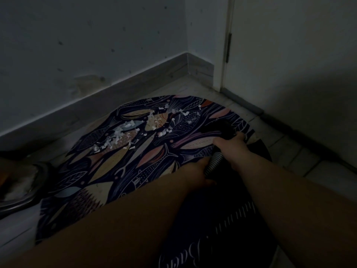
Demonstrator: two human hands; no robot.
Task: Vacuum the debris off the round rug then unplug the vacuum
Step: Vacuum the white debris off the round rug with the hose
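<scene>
Two bare hands hold a vacuum hose (214, 161) low over a round rug (108, 171) printed with fish, in a dim corner of a room. The right hand (232, 144) grips the front end just behind the dark nozzle (225, 129), probably to steer its mouth across the rug. The left hand (200, 171) closes round the ribbed hose just behind it, likely to steady it. Both forearms reach forward, nearly parallel. White debris (119, 136) lies scattered over the rug's far-left part, apart from the nozzle, so most of the cleaning looks undone. No plug or socket shows.
</scene>
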